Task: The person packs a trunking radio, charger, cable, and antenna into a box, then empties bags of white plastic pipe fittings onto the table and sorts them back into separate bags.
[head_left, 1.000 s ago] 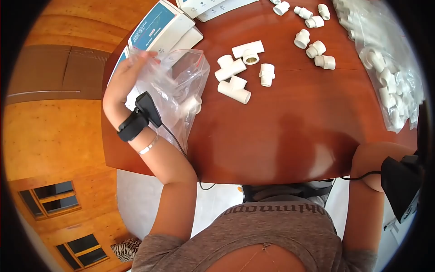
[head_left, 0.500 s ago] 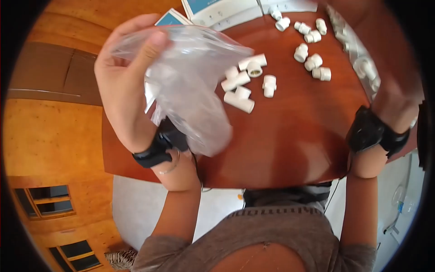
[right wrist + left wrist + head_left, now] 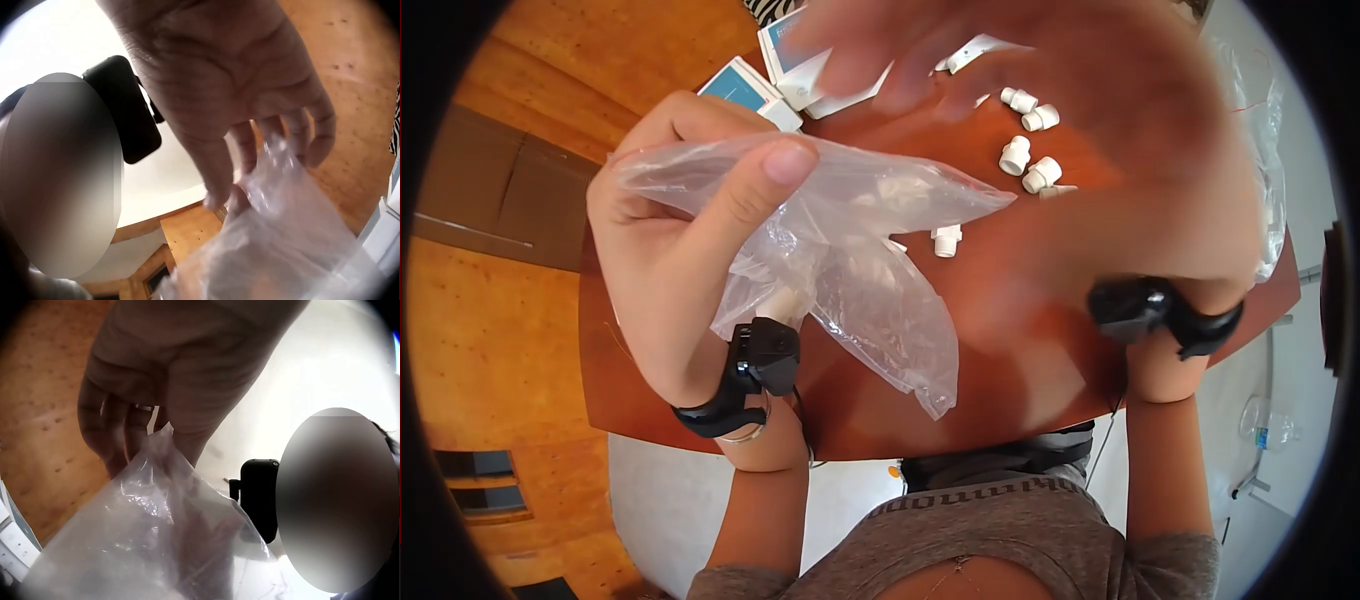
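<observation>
In the head view my left hand (image 3: 680,230) grips the rim of a clear plastic bag (image 3: 890,320), thumb on the near side. Pale fittings show through the plastic. The left wrist view has the left hand (image 3: 162,381) above the bag (image 3: 137,537), its rim pinched up to a peak. My right hand (image 3: 1100,140), blurred and raised, spreads over the table's far part. In the right wrist view the right hand (image 3: 237,81) hangs with loosely bent fingers beside the bag (image 3: 281,231); whether they touch it I cannot tell.
Several white fittings (image 3: 1015,155) lie on the red-brown table (image 3: 870,420) beyond the bag. Blue and white boxes (image 3: 740,88) stand at the far left. Another plastic bag (image 3: 1268,180) is at the right edge, partly behind my right hand.
The left hand has lifted the bag's rim off the table area by the boxes and turned it towards me. My right hand has come from the right side over towards the bag.
</observation>
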`<control>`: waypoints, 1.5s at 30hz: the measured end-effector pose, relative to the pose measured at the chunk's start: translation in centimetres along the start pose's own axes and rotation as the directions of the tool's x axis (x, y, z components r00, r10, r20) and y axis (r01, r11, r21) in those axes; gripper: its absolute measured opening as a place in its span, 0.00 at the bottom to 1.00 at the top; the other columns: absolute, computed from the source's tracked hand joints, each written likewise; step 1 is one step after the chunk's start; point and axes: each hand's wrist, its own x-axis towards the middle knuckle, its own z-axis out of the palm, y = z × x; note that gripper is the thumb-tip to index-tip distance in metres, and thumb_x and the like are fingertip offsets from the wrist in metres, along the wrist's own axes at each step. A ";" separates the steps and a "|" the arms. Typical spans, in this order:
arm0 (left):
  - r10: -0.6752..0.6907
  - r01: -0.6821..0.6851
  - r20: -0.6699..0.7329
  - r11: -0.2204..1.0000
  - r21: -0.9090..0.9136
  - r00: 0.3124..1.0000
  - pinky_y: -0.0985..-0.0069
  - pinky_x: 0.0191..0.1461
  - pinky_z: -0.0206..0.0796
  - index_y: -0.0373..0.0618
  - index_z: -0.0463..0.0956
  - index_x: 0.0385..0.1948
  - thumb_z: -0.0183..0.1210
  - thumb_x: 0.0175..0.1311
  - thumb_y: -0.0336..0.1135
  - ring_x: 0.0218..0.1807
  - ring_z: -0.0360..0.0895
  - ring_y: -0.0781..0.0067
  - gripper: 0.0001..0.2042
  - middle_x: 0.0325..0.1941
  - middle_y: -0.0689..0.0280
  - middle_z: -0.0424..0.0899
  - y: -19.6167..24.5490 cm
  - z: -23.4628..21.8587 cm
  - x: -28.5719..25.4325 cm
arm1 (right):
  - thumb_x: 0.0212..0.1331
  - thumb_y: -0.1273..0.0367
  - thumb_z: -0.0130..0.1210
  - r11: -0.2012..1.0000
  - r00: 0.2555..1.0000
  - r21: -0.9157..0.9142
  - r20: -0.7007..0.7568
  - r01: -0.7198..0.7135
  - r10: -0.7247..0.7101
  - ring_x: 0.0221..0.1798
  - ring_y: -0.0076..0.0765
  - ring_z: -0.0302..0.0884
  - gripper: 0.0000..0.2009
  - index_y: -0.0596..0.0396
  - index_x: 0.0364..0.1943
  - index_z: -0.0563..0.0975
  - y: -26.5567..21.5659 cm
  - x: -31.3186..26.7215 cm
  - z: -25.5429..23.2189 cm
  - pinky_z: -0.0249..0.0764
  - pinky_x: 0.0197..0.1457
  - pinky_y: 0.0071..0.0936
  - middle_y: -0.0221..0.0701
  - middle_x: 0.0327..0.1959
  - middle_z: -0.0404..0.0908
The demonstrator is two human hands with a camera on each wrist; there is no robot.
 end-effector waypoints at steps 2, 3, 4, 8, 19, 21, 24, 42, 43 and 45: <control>-0.008 0.008 0.006 0.999 0.031 1.000 0.82 0.37 0.60 0.41 0.73 0.23 0.65 0.57 0.38 0.30 0.72 0.81 0.12 0.28 0.65 0.80 0.1 -0.4 -0.1 | 0.47 0.75 0.66 0.996 0.996 0.049 -0.048 0.078 -0.076 0.46 0.21 0.73 0.20 0.61 0.46 0.75 -0.9 -1.6 -1.2 0.69 0.50 0.22 0.28 0.42 0.78; -0.002 0.001 0.021 0.998 0.063 1.000 0.82 0.38 0.60 0.41 0.73 0.23 0.65 0.57 0.38 0.30 0.71 0.81 0.12 0.28 0.65 0.80 0.2 -0.6 -0.1 | 0.47 0.74 0.66 0.991 0.992 0.065 -0.070 0.113 -0.108 0.46 0.21 0.73 0.20 0.61 0.46 0.75 -1.4 -2.4 -1.9 0.69 0.50 0.22 0.29 0.42 0.78; -0.001 0.000 0.010 0.996 0.088 1.000 0.83 0.38 0.59 0.40 0.74 0.24 0.64 0.57 0.38 0.30 0.71 0.81 0.12 0.28 0.66 0.80 0.4 -0.7 -0.2 | 0.47 0.74 0.66 0.988 0.988 0.082 -0.093 0.132 -0.124 0.46 0.21 0.73 0.20 0.61 0.46 0.75 -1.5 -3.0 -2.4 0.70 0.50 0.22 0.29 0.42 0.78; -0.033 0.037 -0.033 0.989 0.143 0.999 0.83 0.37 0.58 0.40 0.75 0.23 0.64 0.57 0.39 0.30 0.71 0.81 0.12 0.26 0.65 0.80 1.0 -1.1 -0.3 | 0.47 0.73 0.66 0.982 0.983 0.116 -0.130 0.147 -0.132 0.45 0.22 0.74 0.20 0.61 0.46 0.75 -1.2 -4.1 -2.8 0.70 0.49 0.22 0.29 0.43 0.77; -0.026 0.042 -0.076 0.977 0.207 0.997 0.83 0.37 0.57 0.40 0.74 0.25 0.63 0.57 0.37 0.31 0.70 0.80 0.11 0.28 0.67 0.78 1.0 -1.4 -0.4 | 0.46 0.71 0.67 0.981 0.973 0.126 -0.195 0.148 -0.122 0.45 0.25 0.75 0.21 0.61 0.46 0.75 -0.8 -4.6 -3.3 0.72 0.47 0.24 0.31 0.45 0.77; -0.043 0.052 -0.051 0.983 0.178 0.998 0.83 0.38 0.57 0.39 0.76 0.27 0.63 0.57 0.36 0.33 0.70 0.80 0.10 0.29 0.67 0.77 0.9 -1.4 -0.3 | 0.46 0.70 0.67 0.979 0.973 0.131 -0.195 0.153 -0.125 0.45 0.25 0.75 0.21 0.61 0.46 0.75 -0.9 -4.6 -3.5 0.72 0.47 0.24 0.32 0.45 0.77; 0.020 -0.019 -0.003 0.980 0.199 1.000 0.84 0.38 0.58 0.38 0.78 0.31 0.62 0.58 0.32 0.34 0.71 0.80 0.07 0.32 0.68 0.77 0.4 -0.9 0.1 | 0.46 0.70 0.68 0.979 0.974 0.137 -0.189 0.153 -0.126 0.45 0.26 0.75 0.22 0.61 0.46 0.75 -0.9 -4.5 -3.4 0.73 0.46 0.24 0.32 0.46 0.77; 0.179 -0.190 -0.066 0.950 -0.250 0.982 0.80 0.50 0.63 0.38 0.73 0.34 0.56 0.60 0.23 0.43 0.75 0.74 0.03 0.43 0.60 0.78 -2.5 1.9 0.5 | 0.45 0.66 0.69 0.951 0.995 0.297 0.023 0.082 -0.093 0.44 0.30 0.77 0.24 0.60 0.46 0.74 1.2 1.6 0.8 0.76 0.43 0.26 0.36 0.49 0.76; 0.184 -0.191 -0.053 0.957 -0.220 0.982 0.81 0.49 0.63 0.39 0.73 0.35 0.56 0.61 0.24 0.42 0.75 0.76 0.03 0.42 0.62 0.78 -2.9 1.3 0.5 | 0.45 0.68 0.68 0.967 0.997 0.242 -0.009 0.080 -0.081 0.41 0.30 0.78 0.23 0.60 0.46 0.74 1.5 1.7 1.4 0.76 0.41 0.25 0.36 0.47 0.77; 0.120 -0.134 -0.087 0.975 -0.176 0.989 0.83 0.46 0.63 0.39 0.73 0.37 0.56 0.64 0.29 0.40 0.74 0.80 0.05 0.41 0.65 0.77 -4.0 0.3 0.5 | 0.44 0.73 0.66 0.985 0.997 0.165 -0.048 0.059 -0.052 0.36 0.29 0.79 0.21 0.59 0.46 0.75 2.2 2.0 2.2 0.76 0.38 0.24 0.36 0.40 0.79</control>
